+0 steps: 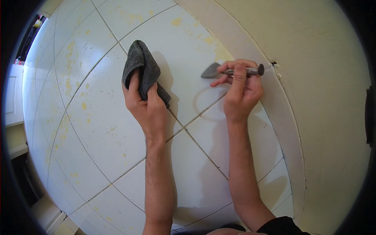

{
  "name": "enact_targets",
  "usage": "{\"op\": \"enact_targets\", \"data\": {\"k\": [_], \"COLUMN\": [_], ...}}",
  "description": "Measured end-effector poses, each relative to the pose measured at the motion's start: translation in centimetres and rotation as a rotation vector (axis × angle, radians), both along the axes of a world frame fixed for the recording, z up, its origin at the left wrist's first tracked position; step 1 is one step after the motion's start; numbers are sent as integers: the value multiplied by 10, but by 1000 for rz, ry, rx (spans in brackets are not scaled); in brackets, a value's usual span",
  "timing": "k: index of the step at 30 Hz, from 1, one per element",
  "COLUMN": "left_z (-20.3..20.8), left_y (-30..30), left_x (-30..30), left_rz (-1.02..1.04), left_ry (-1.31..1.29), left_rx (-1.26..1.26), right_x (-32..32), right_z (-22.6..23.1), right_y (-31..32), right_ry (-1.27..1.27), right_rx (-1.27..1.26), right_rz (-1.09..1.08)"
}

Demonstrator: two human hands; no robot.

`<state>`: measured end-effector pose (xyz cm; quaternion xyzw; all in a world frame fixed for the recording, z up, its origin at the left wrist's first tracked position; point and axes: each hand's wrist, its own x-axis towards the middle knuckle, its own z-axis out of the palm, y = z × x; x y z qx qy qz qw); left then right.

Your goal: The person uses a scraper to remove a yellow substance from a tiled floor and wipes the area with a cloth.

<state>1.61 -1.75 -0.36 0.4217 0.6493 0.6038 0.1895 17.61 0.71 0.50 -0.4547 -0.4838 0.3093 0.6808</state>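
Note:
My left hand grips a dark grey cloth, bunched up and held just above the white tiled floor. To its right my right hand holds a small metal scraper by its round handle. The flat triangular blade points left and hovers close over a tile. A faint ring mark lies on the tile between the two hands. Both forearms come in from the lower edge.
Yellow paint spots dot the tiles, mostly at the left and top. A cream wall with a tiled skirting runs along the right, with a small dark chip in it. White cabinet edges stand at the far left.

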Motion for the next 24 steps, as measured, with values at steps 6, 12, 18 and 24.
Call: {"op": "enact_targets", "data": {"k": [6, 12, 18, 24], "left_z": [3, 2, 2, 1], "left_y": [0, 0, 1, 0], "left_x": [1, 1, 1, 0], "left_rz": [-14, -21, -29, -11], "left_ry": [-26, -5, -17, 2], "left_rx": [-6, 0, 6, 16], "right_x": [-2, 1, -1, -6], "right_z": [-2, -5, -1, -2], "right_y": [0, 2, 3, 1], "right_ry": [29, -183, -101, -115], "right_rx": [-3, -79, -103, -99], "right_rz": [6, -4, 1, -37]}}
